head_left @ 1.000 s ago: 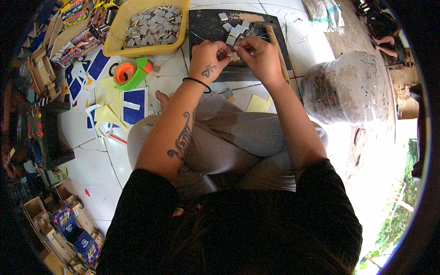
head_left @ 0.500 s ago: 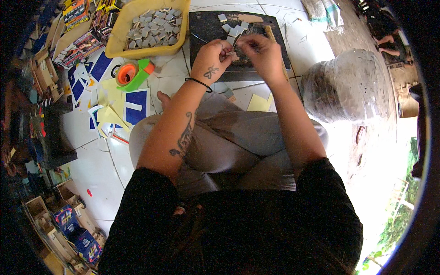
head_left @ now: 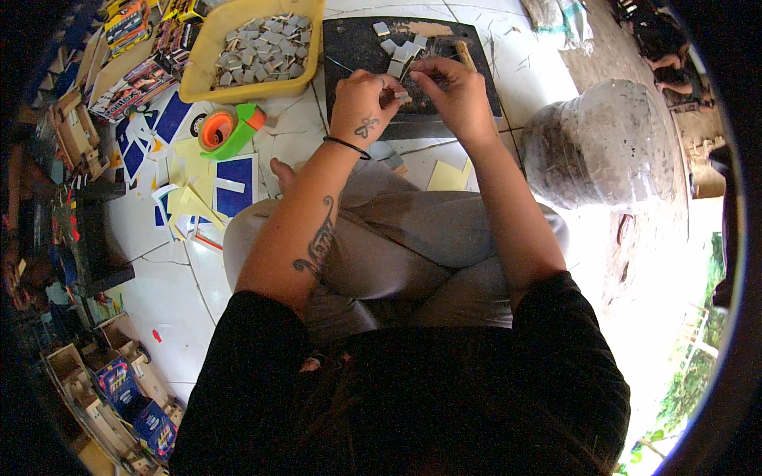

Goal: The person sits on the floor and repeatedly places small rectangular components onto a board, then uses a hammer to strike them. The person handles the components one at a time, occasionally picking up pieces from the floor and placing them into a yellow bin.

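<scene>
Grey card squares fill a yellow tray on the white tiled floor, where a person sits cross-legged over a black cutting mat. Both hands meet above the mat's near edge: the left hand pinches a small grey piece between thumb and forefinger, apparently to steady it, while the right hand closes its fingers on the same piece. Loose squares lie just beyond. An orange-and-green tape dispenser, blue-and-yellow offcuts and a bulging clear bag crowd either side.
</scene>
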`<action>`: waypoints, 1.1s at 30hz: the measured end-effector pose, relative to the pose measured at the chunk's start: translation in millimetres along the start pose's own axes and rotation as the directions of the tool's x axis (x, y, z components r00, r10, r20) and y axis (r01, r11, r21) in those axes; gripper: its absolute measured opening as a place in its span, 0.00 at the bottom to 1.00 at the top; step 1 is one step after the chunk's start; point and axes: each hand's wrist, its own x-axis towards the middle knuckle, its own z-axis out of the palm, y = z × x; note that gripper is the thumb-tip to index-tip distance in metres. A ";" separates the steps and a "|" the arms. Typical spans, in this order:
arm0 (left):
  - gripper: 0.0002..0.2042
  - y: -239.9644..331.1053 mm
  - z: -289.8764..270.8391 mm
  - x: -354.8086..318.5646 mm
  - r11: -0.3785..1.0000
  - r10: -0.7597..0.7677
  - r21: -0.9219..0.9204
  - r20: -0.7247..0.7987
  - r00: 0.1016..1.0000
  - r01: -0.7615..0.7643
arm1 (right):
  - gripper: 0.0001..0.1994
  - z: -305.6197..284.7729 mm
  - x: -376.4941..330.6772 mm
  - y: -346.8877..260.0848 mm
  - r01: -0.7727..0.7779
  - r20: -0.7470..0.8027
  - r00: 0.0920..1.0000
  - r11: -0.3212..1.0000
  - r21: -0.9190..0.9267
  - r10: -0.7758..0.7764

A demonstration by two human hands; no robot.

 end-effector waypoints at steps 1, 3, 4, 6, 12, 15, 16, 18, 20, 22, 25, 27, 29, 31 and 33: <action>0.06 -0.2 0.4 -0.1 1.000 0.017 -0.006 -0.019 1.000 -0.017 | 0.08 1.1 -0.1 -1.5 -0.019 -0.003 1.000 1.000 -0.020 0.019; 0.06 -0.9 1.0 0.2 1.000 0.000 -0.012 -0.013 1.000 0.000 | 0.07 1.6 0.0 -3.7 0.031 -0.029 0.999 0.999 -0.041 -0.032; 0.06 -1.2 1.1 0.2 1.000 -0.004 -0.023 -0.018 1.000 0.003 | 0.07 1.7 -0.2 -4.1 0.033 -0.030 0.999 0.999 -0.038 -0.034; 0.07 -1.5 0.9 0.1 1.000 0.000 -0.014 -0.015 1.000 0.000 | 0.07 2.3 -0.2 -3.9 0.047 -0.032 0.998 0.998 -0.042 -0.048; 0.09 0.4 -1.6 0.0 0.998 0.052 0.048 -0.036 0.998 -0.050 | 0.07 5.4 -1.5 2.8 0.083 0.034 0.996 0.994 -0.071 -0.080; 0.09 1.4 -1.9 0.3 0.998 0.035 0.050 -0.028 0.999 -0.034 | 0.06 7.9 -0.8 5.1 0.095 0.026 0.995 0.992 -0.086 -0.093; 0.10 1.4 -1.9 0.1 0.998 0.038 0.047 -0.035 0.999 -0.037 | 0.06 8.7 -0.4 5.5 0.105 0.022 0.994 0.993 -0.050 -0.104; 0.09 0.6 -1.7 -0.6 0.997 0.036 0.069 -0.042 0.998 -0.033 | 0.06 9.5 0.0 6.1 0.102 0.009 0.995 0.995 0.009 -0.102; 0.09 -0.2 -0.8 -0.8 0.997 0.039 0.068 -0.037 0.999 -0.036 | 0.06 9.6 -0.4 6.7 0.183 0.041 0.983 0.979 -0.087 -0.180; 0.09 -1.2 -0.1 0.7 0.998 0.029 0.054 -0.010 1.000 -0.028 | 0.07 10.4 -1.1 6.8 0.208 0.053 0.978 0.969 -0.130 -0.203; 0.10 0.6 2.7 3.4 0.992 0.054 -0.110 -0.114 0.992 -0.067 | 0.07 11.5 -0.6 4.7 0.159 0.027 0.987 0.983 -0.090 -0.157; 0.09 1.8 2.6 3.5 0.986 0.033 -0.163 -0.084 0.996 -0.047 | 0.06 9.8 -0.3 1.1 0.079 0.033 0.996 0.996 -0.044 -0.078; 0.08 3.9 3.5 2.9 0.981 0.004 -0.194 -0.018 1.000 -0.008 | 0.13 -0.2 -4.0 -3.3 0.099 0.071 0.994 0.983 -0.157 -0.089; 0.06 6.9 5.8 0.6 0.978 -0.002 -0.211 0.041 0.999 0.011 | 0.21 -17.3 -11.9 -6.4 0.051 0.092 0.996 0.911 -0.410 -0.014; 0.05 7.3 7.3 -0.5 0.983 0.142 -0.102 -0.090 0.986 -0.150 | 0.32 -42.4 -35.8 -8.0 0.007 0.043 0.998 0.685 -0.729 0.036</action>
